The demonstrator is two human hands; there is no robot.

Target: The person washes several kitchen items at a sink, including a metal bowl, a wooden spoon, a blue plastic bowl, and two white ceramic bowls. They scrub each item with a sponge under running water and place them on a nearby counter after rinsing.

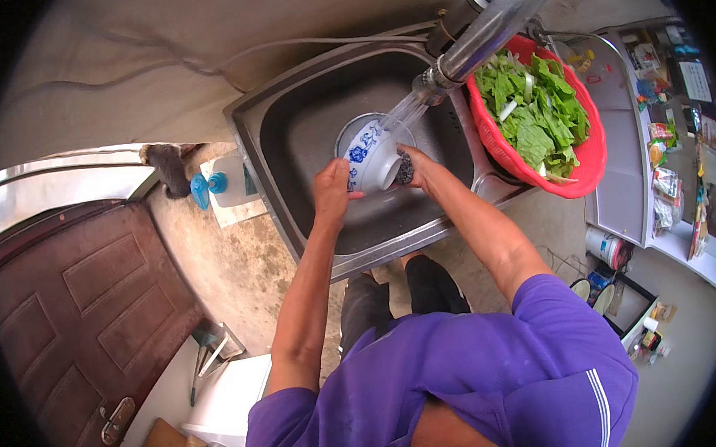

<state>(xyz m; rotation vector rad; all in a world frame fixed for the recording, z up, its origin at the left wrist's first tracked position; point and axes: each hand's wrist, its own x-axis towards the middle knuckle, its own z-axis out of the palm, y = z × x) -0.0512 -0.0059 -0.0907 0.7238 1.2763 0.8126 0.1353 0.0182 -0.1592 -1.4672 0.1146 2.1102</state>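
A white bowl with a blue floral pattern is tilted over the sink basin, its foot ring towards me. My left hand grips its left side. Pressed to the right of its base is a dark scouring pad, held in my right hand. Water pours from the faucet onto the upper side of the bowl. Behind it shows another round rim, partly hidden, whose object I cannot tell.
A red plastic basket of leafy greens rests at the sink's right end. Left of the sink stands a large jug with a blue cap. Further left is a brown panelled door. White shelving holds packets on the right.
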